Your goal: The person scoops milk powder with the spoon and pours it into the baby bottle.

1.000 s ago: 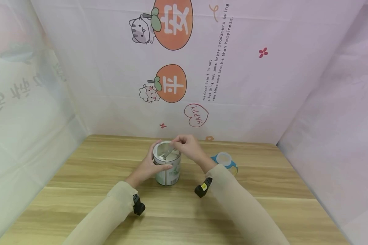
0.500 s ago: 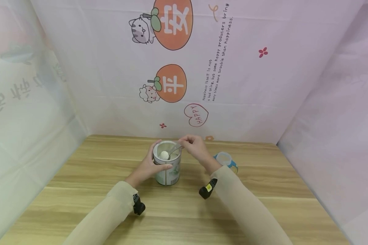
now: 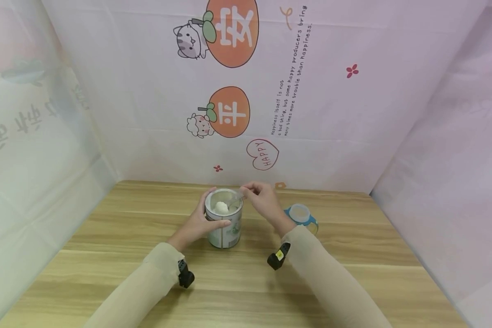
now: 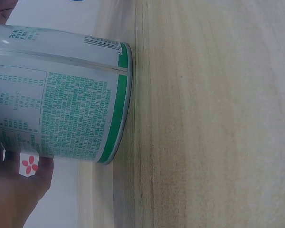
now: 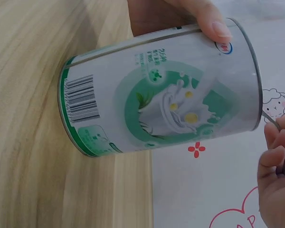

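A white and green milk powder can (image 3: 224, 234) stands upright on the wooden table. My left hand (image 3: 197, 225) grips it from the left, thumb across the front near the rim and fingers round the far side. In the right wrist view that thumb lies on the can's wall (image 5: 171, 107). My right hand (image 3: 263, 200) pinches the handle of a metal spoon (image 3: 238, 197) at the right rim. The spoon slants down into the can's mouth, beside a rounded heap of white powder (image 3: 221, 208); its bowl is hidden. In the left wrist view, the can's printed side (image 4: 61, 104) fills the left.
Behind my right wrist stands a cup with blue handles (image 3: 300, 212) and a pale, translucent top, partly covered by the forearm. A printed cloth (image 3: 320, 114) hangs behind the table, with more cloth at both sides. Each wrist wears a small black camera (image 3: 185, 275).
My right hand has moved right, drawing the spoon toward the can's right rim, and a white powder heap now shows in the mouth. The left hand and can stay put.
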`<state>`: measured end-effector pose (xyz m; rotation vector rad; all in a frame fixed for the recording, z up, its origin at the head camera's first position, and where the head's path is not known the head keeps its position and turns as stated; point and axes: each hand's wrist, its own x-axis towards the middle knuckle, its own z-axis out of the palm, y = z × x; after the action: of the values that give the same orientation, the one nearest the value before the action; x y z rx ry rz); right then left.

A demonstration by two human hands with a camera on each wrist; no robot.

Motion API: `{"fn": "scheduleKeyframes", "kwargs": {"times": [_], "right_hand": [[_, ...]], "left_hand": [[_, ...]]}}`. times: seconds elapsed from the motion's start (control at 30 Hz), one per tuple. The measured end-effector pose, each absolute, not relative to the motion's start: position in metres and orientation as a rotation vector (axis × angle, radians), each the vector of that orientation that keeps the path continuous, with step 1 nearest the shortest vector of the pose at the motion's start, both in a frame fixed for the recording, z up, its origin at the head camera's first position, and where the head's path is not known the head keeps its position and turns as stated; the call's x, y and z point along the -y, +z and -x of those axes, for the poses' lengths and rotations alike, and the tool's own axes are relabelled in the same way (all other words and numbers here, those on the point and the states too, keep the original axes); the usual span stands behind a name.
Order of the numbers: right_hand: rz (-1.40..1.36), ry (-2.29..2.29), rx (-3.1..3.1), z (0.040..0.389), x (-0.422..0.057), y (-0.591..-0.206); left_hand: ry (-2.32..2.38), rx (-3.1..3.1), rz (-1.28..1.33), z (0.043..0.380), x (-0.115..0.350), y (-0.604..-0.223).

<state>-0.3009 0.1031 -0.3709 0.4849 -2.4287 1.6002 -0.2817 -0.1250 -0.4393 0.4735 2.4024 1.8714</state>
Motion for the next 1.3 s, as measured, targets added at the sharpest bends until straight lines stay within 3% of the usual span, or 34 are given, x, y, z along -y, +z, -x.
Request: {"fn": "scheduleKeyframes", "kwargs": {"times": [0.6, 0.97, 1.3], "right_hand": [[-0.480, 1.532, 2.413, 0.300, -0.103, -0.373], [-0.471, 1.504, 2.420, 0.299, -0.104, -0.375], [-0.397, 1.590, 2.419, 0.300, -0.106, -0.372]], "left_hand": [[1.867, -2.373, -0.466, 0.258, 0.120, -0.406], [1.856, -2.398, -0.464, 0.279, 0.124, -0.435], [1.852, -2.434, -0.485, 0.278, 0.125, -0.436]]}}
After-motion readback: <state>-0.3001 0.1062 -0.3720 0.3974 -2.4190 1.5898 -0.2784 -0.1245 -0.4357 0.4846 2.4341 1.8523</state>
